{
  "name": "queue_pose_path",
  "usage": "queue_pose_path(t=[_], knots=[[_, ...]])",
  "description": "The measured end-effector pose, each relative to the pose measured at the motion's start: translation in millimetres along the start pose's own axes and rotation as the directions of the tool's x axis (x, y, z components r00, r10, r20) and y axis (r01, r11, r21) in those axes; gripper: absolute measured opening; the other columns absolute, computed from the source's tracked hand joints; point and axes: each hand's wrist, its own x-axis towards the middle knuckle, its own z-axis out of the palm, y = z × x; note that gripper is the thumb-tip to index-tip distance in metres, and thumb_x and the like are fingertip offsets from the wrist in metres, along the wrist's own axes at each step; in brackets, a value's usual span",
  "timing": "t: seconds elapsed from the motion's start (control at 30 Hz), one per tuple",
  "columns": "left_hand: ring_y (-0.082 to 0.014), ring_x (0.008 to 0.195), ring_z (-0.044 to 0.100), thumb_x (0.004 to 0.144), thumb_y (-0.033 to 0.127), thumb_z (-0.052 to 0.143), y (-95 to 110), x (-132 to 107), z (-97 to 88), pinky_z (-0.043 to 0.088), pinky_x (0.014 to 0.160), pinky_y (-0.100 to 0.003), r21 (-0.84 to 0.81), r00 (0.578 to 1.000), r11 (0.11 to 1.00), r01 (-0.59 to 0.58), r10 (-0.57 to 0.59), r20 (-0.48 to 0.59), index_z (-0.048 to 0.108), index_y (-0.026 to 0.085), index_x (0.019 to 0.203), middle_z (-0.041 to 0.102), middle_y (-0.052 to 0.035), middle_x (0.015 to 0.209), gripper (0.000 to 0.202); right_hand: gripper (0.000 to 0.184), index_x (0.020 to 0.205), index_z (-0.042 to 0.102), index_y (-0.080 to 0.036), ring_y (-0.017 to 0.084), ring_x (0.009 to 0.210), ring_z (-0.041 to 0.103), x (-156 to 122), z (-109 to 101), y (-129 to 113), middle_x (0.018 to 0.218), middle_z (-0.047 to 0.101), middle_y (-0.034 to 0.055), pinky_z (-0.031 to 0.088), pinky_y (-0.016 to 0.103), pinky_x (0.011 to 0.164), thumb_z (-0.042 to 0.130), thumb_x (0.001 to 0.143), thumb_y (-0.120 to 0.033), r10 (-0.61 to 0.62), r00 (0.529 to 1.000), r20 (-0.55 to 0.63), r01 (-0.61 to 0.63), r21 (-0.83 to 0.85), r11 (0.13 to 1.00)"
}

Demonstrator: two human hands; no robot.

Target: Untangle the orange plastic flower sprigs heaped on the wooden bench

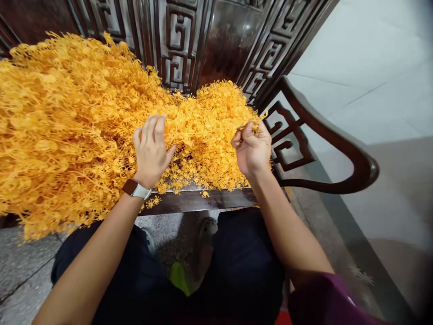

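Note:
A large heap of small orange plastic pieces on branching sprues [67, 126] covers the seat of a dark carved wooden bench [203, 198]. My left hand [151, 151], with a watch on its wrist, lies on the heap near the middle, fingers together and curved into the pieces. My right hand [252, 149] is closed at the heap's right edge, pinching a few orange pieces [256, 129] between thumb and fingers.
The bench's carved backrest [179, 45] rises behind the heap and its curved armrest [324, 135] juts out to the right. A pale tiled floor [372, 67] lies to the right. My knees in dark trousers and shoes show below the seat edge.

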Motion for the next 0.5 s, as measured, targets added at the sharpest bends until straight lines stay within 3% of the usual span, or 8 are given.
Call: queue_pose_path(t=[0.13,0.27,0.4,0.5], knots=[[-0.0382,0.151,0.042,0.099,0.042,0.06,-3,-1,3.0,0.032,0.121,-0.059,0.02,1.0,1.0,-0.008,0.008,0.028,0.03,0.02,0.165,0.052,-0.0211,0.157,0.076,0.038,0.087,0.049,-0.028,0.014,0.062,0.046,7,-12,-1,0.073,0.04,-0.002,0.037,0.029,0.057,0.067,0.09,-0.06,-0.024,0.999,-0.038,0.027,0.077,0.997],[-0.0395,0.152,0.04,0.096,0.041,0.066,-1,-1,3.6,0.031,0.122,-0.059,0.024,1.0,1.0,-0.006,0.005,0.029,0.031,0.018,0.164,0.051,-0.0229,0.157,0.08,0.033,0.09,0.051,-0.029,0.014,0.06,0.042,20,-24,3,0.075,0.045,-0.001,0.034,0.029,0.055,0.067,0.088,-0.057,-0.086,0.993,-0.078,0.091,0.059,0.994],[-0.0415,0.15,0.041,0.093,0.054,0.07,-1,-3,1.4,0.033,0.121,-0.058,-0.012,1.0,1.0,-0.012,0.012,0.012,0.03,0.018,0.164,0.049,-0.0245,0.158,0.089,0.034,0.092,0.053,-0.029,0.014,0.059,0.04,55,-26,9,0.081,0.053,0.0013,0.032,0.03,0.055,0.056,0.09,-0.062,-0.14,0.989,-0.052,0.138,-0.041,0.99],[-0.0422,0.144,0.047,0.093,0.06,0.069,-4,-3,3.1,0.033,0.12,-0.058,-0.056,0.999,0.998,0.031,-0.031,-0.006,0.029,0.017,0.164,0.051,-0.026,0.155,0.092,0.034,0.09,0.051,-0.027,0.014,0.062,0.044,92,-17,-7,0.082,0.053,0.0006,0.032,0.029,0.056,0.059,0.09,-0.06,-0.127,0.991,-0.048,0.127,-0.013,0.992]])
